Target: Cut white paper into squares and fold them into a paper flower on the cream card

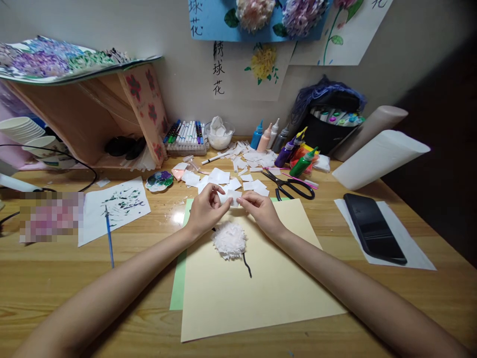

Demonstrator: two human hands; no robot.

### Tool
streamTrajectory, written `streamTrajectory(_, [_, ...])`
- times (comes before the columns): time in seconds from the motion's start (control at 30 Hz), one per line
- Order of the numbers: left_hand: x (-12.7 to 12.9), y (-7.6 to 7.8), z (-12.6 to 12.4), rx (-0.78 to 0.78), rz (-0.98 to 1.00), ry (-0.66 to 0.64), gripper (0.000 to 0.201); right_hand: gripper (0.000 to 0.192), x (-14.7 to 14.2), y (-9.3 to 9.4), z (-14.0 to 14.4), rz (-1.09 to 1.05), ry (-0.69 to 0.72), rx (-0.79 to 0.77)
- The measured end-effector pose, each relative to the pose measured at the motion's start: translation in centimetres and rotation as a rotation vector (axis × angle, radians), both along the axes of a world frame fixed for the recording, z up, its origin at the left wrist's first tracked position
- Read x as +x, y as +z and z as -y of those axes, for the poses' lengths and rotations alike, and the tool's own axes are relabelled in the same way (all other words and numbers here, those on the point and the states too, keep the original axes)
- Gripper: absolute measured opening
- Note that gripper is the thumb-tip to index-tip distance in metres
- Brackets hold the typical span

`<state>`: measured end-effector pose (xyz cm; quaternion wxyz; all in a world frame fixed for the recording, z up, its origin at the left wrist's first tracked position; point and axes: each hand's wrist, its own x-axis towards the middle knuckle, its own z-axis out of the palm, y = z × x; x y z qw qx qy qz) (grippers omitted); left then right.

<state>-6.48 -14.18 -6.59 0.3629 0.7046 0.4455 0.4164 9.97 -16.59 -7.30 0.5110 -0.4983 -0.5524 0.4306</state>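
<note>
- Left hand (206, 211) and right hand (263, 214) face each other, both grasping one small white paper piece (233, 197) by their fingertips; neither is free.
- That piece is between them, raised over the far part of a pale yellow sheet (261, 293), its longer direction seeming to run left to right, roughly along the far edge of the desk (149, 323). The fingers cover its ends, so its exact shape I cannot tell.
- On the yellow sheet, a ruffled white paper flower (230, 241) sits just on the near side of the hands, slightly left of the middle between them. It touches the sheet, and the left hand looks a little nearer to it than the right.
- From the flower, a black line (247, 266) slants toward the desk's near side and a little rightward, away from both hands; the near edge itself is out of view.
- Under the yellow sheet, a green sheet (178, 288) shows along the left side.
- Toward the desk's far edge, loose white scraps (219, 175) lie just beyond the fingers.
- Black-handled scissors (288, 185) rest beyond the right hand, handles toward the desk's right edge, blades toward the far edge; neither hand touches them.
</note>
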Motion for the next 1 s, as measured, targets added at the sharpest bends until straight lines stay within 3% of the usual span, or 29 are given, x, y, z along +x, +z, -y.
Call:
streamTrajectory(0.2, [0.0,-0.5,-0.6,-0.158,-0.024,-0.133,0.027,0.020,0.1,-0.1,-0.1,-0.126,-0.018,-0.031])
streamTrajectory(0.3, [0.0,-0.6,-0.7,-0.161,0.018,-0.163,0.024,0.022,0.1,-0.1,-0.1,-0.134,0.016,-0.061])
streamTrajectory(0.5, [-0.1,-0.3,-0.5,-0.089,-0.059,-0.178,0.014,0.023,0.1,0.1,0.1,-0.109,0.060,-0.054])
streamTrajectory(0.73, [-0.2,0.0,-0.5,-0.048,0.011,-0.086,0.013,0.022,0.0,0.2,0.2,0.045,0.138,0.005])
streamTrajectory(0.87, [-0.1,0.2,0.2,0.103,-0.033,0.019,0.015,0.027,-0.1,0.4,0.3,0.083,0.075,0.005])
streamTrajectory(1.0, [0.0,0.1,0.7,0.242,-0.207,-0.032,0.013,0.027,-0.2,0.4,0.2,0.067,0.075,-0.002])
